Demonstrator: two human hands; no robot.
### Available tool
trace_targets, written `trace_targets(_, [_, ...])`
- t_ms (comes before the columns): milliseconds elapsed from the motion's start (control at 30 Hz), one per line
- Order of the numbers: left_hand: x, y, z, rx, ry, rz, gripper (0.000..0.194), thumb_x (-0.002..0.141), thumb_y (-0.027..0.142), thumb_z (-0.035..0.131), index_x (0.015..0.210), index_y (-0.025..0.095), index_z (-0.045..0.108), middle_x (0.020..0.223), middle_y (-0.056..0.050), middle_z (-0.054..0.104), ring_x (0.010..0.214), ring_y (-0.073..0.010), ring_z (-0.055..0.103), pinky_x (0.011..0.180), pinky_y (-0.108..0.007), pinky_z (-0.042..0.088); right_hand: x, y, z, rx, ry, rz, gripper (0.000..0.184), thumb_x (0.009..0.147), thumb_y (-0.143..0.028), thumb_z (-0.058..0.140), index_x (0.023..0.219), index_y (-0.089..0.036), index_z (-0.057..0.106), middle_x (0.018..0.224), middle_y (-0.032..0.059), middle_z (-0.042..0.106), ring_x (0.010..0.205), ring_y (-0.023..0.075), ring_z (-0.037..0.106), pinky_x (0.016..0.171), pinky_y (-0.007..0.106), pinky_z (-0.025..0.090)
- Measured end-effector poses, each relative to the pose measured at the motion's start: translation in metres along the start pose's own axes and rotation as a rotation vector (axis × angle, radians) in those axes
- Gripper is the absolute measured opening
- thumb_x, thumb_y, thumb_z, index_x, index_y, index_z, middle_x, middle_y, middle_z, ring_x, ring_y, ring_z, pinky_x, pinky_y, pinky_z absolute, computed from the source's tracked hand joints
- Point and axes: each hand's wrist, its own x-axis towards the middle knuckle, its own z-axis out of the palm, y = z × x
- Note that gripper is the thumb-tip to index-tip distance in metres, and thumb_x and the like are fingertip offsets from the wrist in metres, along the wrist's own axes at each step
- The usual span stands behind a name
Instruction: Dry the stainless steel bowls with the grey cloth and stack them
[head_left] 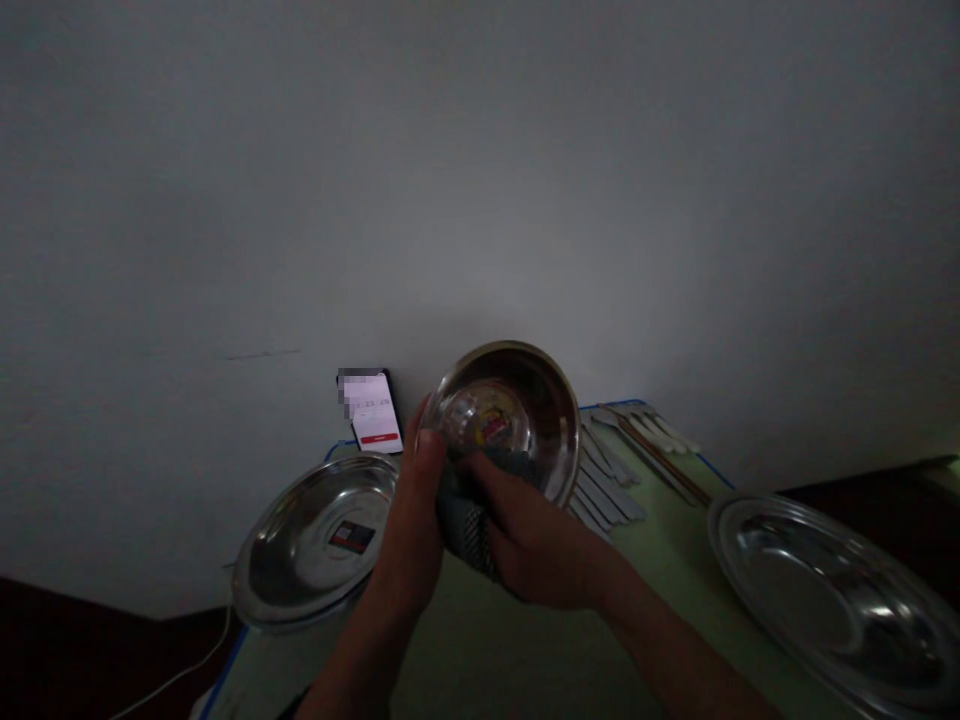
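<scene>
A shiny steel bowl (537, 410) is held up above the table, tilted so its inside faces me; a coloured label shows in its bottom. My left hand (417, 520) grips the bowl's left rim, thumb over the edge. My right hand (534, 535) is closed on a dark checked cloth (466, 520) pressed against the bowl's lower rim.
A steel plate (300, 560) with a sticker lies at the left on the pale green table (495, 650), another steel plate (840, 600) at the right. Cutlery and chopsticks (637, 455) lie behind the bowl. A lit phone (373, 412) leans on the grey wall. A white cable (180, 675) hangs at lower left.
</scene>
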Motion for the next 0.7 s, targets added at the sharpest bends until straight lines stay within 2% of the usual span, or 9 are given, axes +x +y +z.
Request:
trace_targets(67, [0.000, 0.006, -0.002, 0.028, 0.012, -0.006, 0.062, 0.086, 0.061, 0.045, 0.138, 0.028, 0.045, 0.141, -0.002, 0.052, 0.134, -0.0248, 0.041, 0.112, -0.036, 0.031, 0.001, 0.005, -0.001, -0.267, -0.055, 0.056, 0.022, 0.086, -0.012, 0.043, 0.104, -0.016, 0.054, 0.105, 0.0101, 0.064, 0.096, 0.0223, 0.060, 0.087, 0.037, 0.048])
trace_targets(133, [-0.002, 0.011, -0.001, 0.085, 0.010, 0.000, 0.062, 0.085, 0.062, 0.045, 0.137, 0.029, 0.045, 0.142, -0.001, 0.052, 0.135, -0.0253, 0.039, 0.113, -0.037, 0.029, 0.003, 0.015, -0.001, -0.551, -0.027, 0.178, 0.022, 0.086, -0.009, 0.042, 0.102, -0.013, 0.057, 0.102, 0.0135, 0.065, 0.096, 0.0271, 0.059, 0.084, 0.042, 0.047])
trace_targets(233, [-0.009, 0.017, 0.007, 0.169, -0.017, 0.015, 0.063, 0.084, 0.062, 0.047, 0.137, 0.029, 0.043, 0.142, -0.002, 0.052, 0.137, -0.0260, 0.036, 0.114, -0.039, 0.027, 0.010, 0.032, -0.006, -0.811, 0.198, 0.331, 0.023, 0.087, -0.007, 0.039, 0.099, -0.012, 0.058, 0.099, 0.0163, 0.064, 0.094, 0.0308, 0.057, 0.079, 0.045, 0.045])
trace_targets(300, [-0.017, 0.019, 0.015, 0.178, -0.042, -0.008, 0.064, 0.085, 0.062, 0.045, 0.139, 0.029, 0.039, 0.142, -0.003, 0.051, 0.137, -0.0259, 0.037, 0.114, -0.039, 0.028, 0.014, 0.042, -0.011, -0.831, 0.437, 0.345, 0.020, 0.090, -0.012, 0.037, 0.096, -0.014, 0.057, 0.097, 0.0161, 0.062, 0.092, 0.0304, 0.056, 0.078, 0.045, 0.044])
trace_targets(367, [-0.027, 0.019, 0.024, 0.168, -0.085, -0.045, 0.064, 0.087, 0.061, 0.044, 0.141, 0.028, 0.036, 0.144, -0.005, 0.050, 0.136, -0.0258, 0.039, 0.112, -0.039, 0.031, 0.016, 0.049, -0.015, -0.730, 0.660, 0.308, 0.019, 0.092, -0.018, 0.036, 0.095, -0.016, 0.055, 0.097, 0.0148, 0.060, 0.093, 0.0295, 0.055, 0.081, 0.046, 0.044])
trace_targets(433, [-0.036, 0.016, 0.032, 0.159, -0.159, -0.061, 0.066, 0.087, 0.059, 0.044, 0.143, 0.026, 0.033, 0.147, -0.006, 0.046, 0.136, -0.0263, 0.039, 0.110, -0.038, 0.036, 0.016, 0.050, -0.016, -0.516, 0.801, 0.269, 0.019, 0.091, -0.022, 0.035, 0.098, -0.017, 0.052, 0.099, 0.0137, 0.058, 0.097, 0.0285, 0.054, 0.086, 0.047, 0.044])
trace_targets(467, [-0.039, 0.014, 0.034, 0.154, -0.191, -0.080, 0.065, 0.088, 0.058, 0.044, 0.144, 0.027, 0.032, 0.149, -0.006, 0.044, 0.137, -0.0257, 0.037, 0.110, -0.038, 0.036, 0.015, 0.048, -0.016, -0.379, 0.823, 0.257, 0.020, 0.091, -0.024, 0.036, 0.102, -0.017, 0.051, 0.100, 0.0135, 0.058, 0.099, 0.0279, 0.054, 0.089, 0.047, 0.044])
trace_targets(567, [-0.037, 0.007, 0.034, 0.144, -0.257, -0.129, 0.066, 0.087, 0.060, 0.043, 0.145, 0.029, 0.032, 0.150, -0.003, 0.041, 0.140, -0.0236, 0.031, 0.114, -0.037, 0.029, 0.010, 0.036, -0.012, 0.023, 0.706, 0.244, 0.031, 0.090, -0.031, 0.039, 0.118, -0.018, 0.047, 0.110, 0.0120, 0.059, 0.110, 0.0255, 0.054, 0.097, 0.046, 0.043])
trace_targets(700, [-0.017, 0.000, 0.019, 0.024, -0.148, -0.171, 0.069, 0.085, 0.068, 0.038, 0.138, 0.025, 0.045, 0.144, -0.006, 0.049, 0.138, -0.0250, 0.035, 0.117, -0.040, 0.021, 0.003, 0.010, -0.010, 0.301, 0.296, 0.083, 0.036, 0.091, -0.030, 0.042, 0.126, -0.025, 0.047, 0.116, 0.0048, 0.062, 0.116, 0.0198, 0.054, 0.102, 0.039, 0.043])
